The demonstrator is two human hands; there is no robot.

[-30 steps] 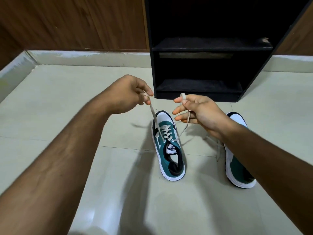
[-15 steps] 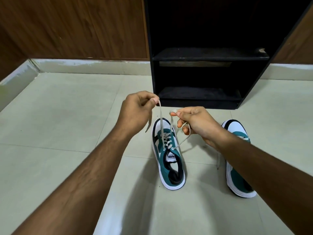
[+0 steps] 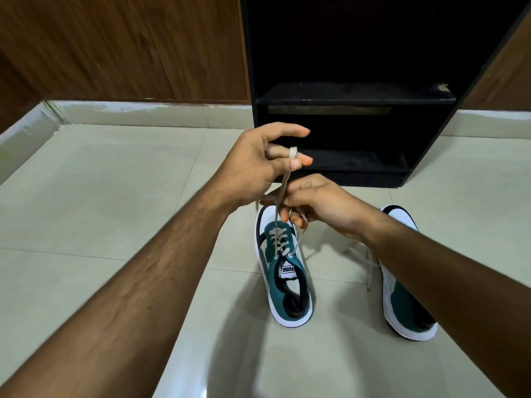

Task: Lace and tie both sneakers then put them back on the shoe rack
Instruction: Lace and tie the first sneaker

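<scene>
I'm seeing soft, even indoor light, with a pale sheen on the floor tiles and faint shadows beneath both arms. The shoe rack interior reads nearly black. Edges bow from the wide lens, slightly soft.

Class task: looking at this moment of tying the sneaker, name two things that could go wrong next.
The left hand pinches only the lace tip, so it might slip free. The other sneaker has loose laces trailing on the floor, which the right hand or arm could snag.

Two bare forearms, no sleeves, bare hands
</scene>
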